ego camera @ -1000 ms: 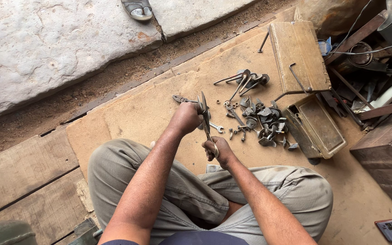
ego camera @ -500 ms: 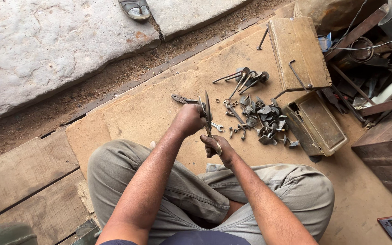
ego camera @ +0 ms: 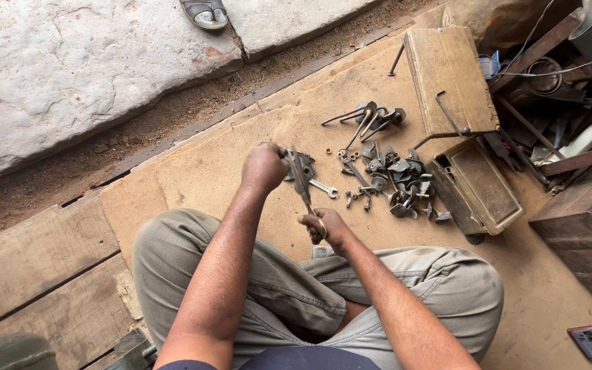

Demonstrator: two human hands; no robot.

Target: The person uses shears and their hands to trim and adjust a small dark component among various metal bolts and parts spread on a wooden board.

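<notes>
Knees crossed on the brown board floor (ego camera: 193,164), the person grips a long spanner's (ego camera: 301,179) handle end in the right hand (ego camera: 327,227), while the left hand (ego camera: 264,168) closes around a dark metal part (ego camera: 304,164) at its head. Just beyond, a small wrench (ego camera: 324,187) lies flat. Farther out sit scattered metal parts (ego camera: 395,179) beside an open wooden toolbox (ego camera: 477,185).

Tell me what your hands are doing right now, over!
Left hand gripping a small metal part. Right hand closed on a long wrench set on that part. Spanner and loose bolts lying close beside, on the board.
</notes>
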